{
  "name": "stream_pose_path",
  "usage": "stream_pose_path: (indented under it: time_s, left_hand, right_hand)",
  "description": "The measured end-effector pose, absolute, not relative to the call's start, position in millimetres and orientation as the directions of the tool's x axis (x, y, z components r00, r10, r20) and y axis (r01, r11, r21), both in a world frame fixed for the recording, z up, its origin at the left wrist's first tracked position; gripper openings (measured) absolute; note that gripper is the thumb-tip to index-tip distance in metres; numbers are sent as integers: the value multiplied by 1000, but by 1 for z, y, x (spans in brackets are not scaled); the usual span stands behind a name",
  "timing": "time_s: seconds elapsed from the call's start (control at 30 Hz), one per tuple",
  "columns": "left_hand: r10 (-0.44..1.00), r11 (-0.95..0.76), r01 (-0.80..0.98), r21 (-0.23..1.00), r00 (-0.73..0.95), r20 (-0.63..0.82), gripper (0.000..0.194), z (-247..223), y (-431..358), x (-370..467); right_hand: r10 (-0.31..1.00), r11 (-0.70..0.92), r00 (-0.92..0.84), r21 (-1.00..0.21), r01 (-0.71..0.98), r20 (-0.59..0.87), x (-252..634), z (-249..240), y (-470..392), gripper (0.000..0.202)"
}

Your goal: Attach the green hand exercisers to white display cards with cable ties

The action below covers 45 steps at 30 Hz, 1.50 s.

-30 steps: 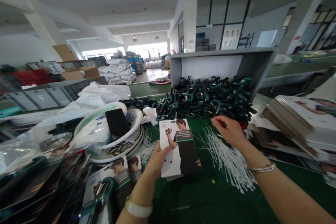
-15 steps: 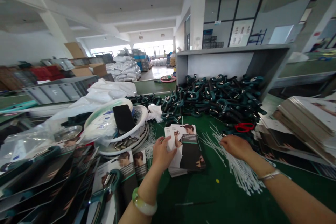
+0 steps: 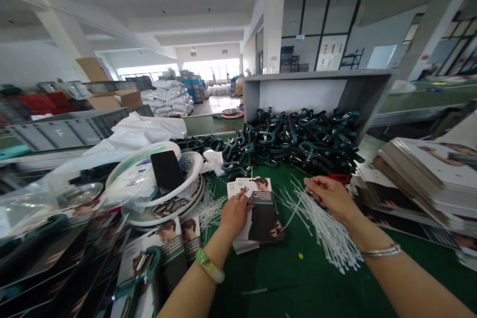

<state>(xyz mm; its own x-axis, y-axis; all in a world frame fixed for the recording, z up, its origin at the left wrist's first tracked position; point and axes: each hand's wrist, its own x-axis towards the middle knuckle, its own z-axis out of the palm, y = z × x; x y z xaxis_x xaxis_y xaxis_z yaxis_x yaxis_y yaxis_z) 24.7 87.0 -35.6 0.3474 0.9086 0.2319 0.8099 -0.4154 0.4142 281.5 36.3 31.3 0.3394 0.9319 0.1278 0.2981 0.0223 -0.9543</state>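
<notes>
My left hand [image 3: 235,216] rests on the stack of printed backing cards [image 3: 266,218], its fingers bunched at the top card's left side. The thumb's underside is hidden. My right hand [image 3: 331,198] is raised over a spread bundle of white cable ties [image 3: 331,238], thumb and forefinger pinched together. From that pinch a single white cable tie [image 3: 297,217] seems to curve down toward the stack's right edge. Behind both hands lies a heap of green-and-black hand tools [image 3: 298,139] with curved heads, in front of and inside a grey bin [image 3: 367,104] tipped on its side.
Carded tools [image 3: 145,268] overlap at lower left. A black phone [image 3: 166,171] lies on a white bowl [image 3: 192,186] of small metal parts. More cable ties [image 3: 210,208] lie left of the stack. Tall piles of cards [image 3: 428,174] stand at right, near red handles [image 3: 340,178].
My left hand has moved from the stack's left edge onto the top card, its fingers drawing together. My right hand has lifted slightly, with a cable tie now trailing from it.
</notes>
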Motion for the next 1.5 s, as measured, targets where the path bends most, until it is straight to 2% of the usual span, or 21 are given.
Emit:
stream_pose_path:
  time_s: [0.1,0.23,0.3,0.33,0.4,0.47,0.53,0.6,0.73,0.87,0.93,1.0,1.1,1.23,1.37,1.5]
  left_hand:
    - [901,-430,774,465,336,274,16,-37,83,26]
    - [893,-450,721,527,359,271,15,-37,77,26]
    - [905,-425,675,603,336,262,15,-37,72,20]
    - [927,-375,664,647,271,258,16,-38,68,16]
    - [973,-211,666,715,77,216,20,-41,59,4]
    - [993,-45,666,745,-49,104,26,-47,48,-9]
    - [999,29,636,771,-28,-15,32,-53,38,-19]
    - [997,43,595,802,25,-72,33,-57,32,-25]
    - [996,77,545,835,1,-93,23,-61,33,-26]
    - [997,78,524,848,-41,-66,26,-56,34,-24]
    - [993,120,425,897,-51,-108,28,-49,32,-23]
    - [975,219,221,950,-17,-221,32,-40,28,-19]
    - [914,402,-97,911,106,-392,42,-27,20,-10]
    - [847,530,-334,779,248,-470,39,-19,13,1]
    - [842,528,-406,746,366,-396,27,-16,11,8]
    - [849,502,-370,782,382,-365,31,-18,10,20]
  right_hand:
    - [935,4,354,-1000,29,14,269,25,39,43]
    - [926,120,366,-991,-60,90,253,19,39,44]
    - [922,175,348,-985,16,169,247,16,37,41]
    - [921,196,326,-977,88,214,244,14,35,38]
    - [913,239,266,-933,267,310,238,9,30,32]
    - [897,285,202,-865,412,392,232,3,25,29]
    - [884,316,162,-817,482,438,225,-2,22,27]
    - [882,322,141,-794,515,449,218,-4,21,28]
    - [885,361,54,-754,548,463,207,-2,19,24]
    - [874,407,-15,-717,566,485,205,3,16,19]
    - [869,417,-29,-701,579,493,206,6,16,19]
    - [866,422,-40,-688,590,498,206,9,16,19]
    - [883,397,-26,-717,574,468,203,7,17,21]
    - [939,305,11,-846,437,344,196,-11,13,26]
    - [979,170,73,-958,232,191,191,-35,8,33]
    - [989,64,128,-997,47,69,193,-45,8,38]
